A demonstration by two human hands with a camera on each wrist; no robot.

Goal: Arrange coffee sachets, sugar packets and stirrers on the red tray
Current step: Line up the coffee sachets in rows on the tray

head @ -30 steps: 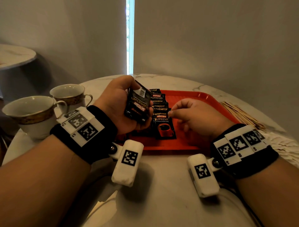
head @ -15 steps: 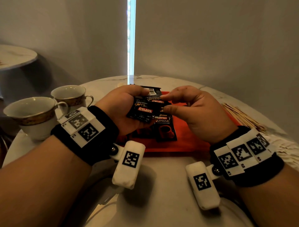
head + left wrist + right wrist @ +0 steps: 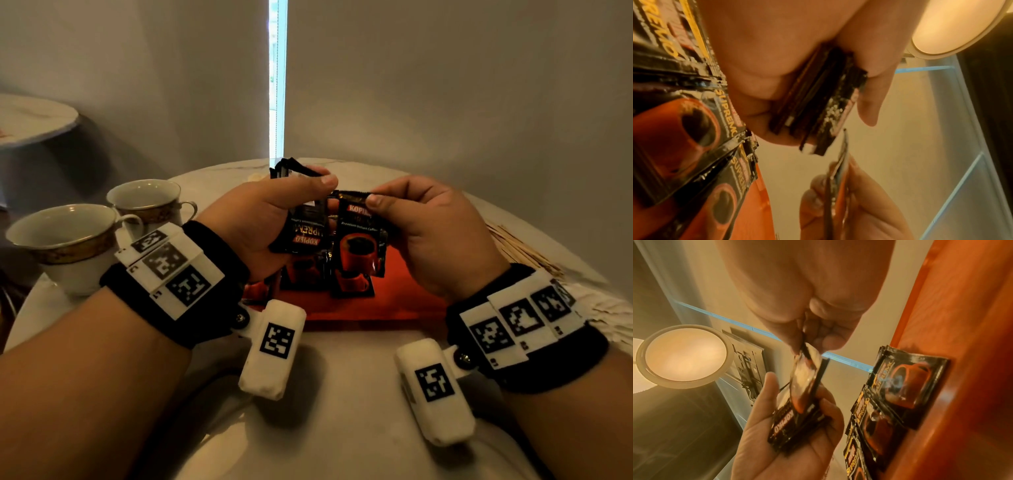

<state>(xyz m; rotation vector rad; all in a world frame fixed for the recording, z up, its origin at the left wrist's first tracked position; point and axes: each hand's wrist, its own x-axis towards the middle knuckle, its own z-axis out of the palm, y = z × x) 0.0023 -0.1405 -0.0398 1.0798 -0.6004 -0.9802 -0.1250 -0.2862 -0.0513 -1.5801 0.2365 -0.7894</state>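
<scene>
- Left hand (image 3: 263, 219) gripped a stack of coffee sachets (image 3: 301, 229) above the red tray (image 3: 404, 294).
- Right hand (image 3: 431, 233) pinched one sachet (image 3: 359, 246) by its top seam, over the row (image 3: 352, 282) lying near the tray's left edge.
- Judged light, limp and slick; the crimped seam offered the surest hold.

left hand (image 3: 263, 219): curled, gripping | right hand (image 3: 424, 226): thumb-finger pinch | hands raised, close together

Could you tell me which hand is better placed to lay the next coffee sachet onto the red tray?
Right. The right hand already pinches a single sachet above the red tray, while the left hand grips the remaining stack.
</scene>
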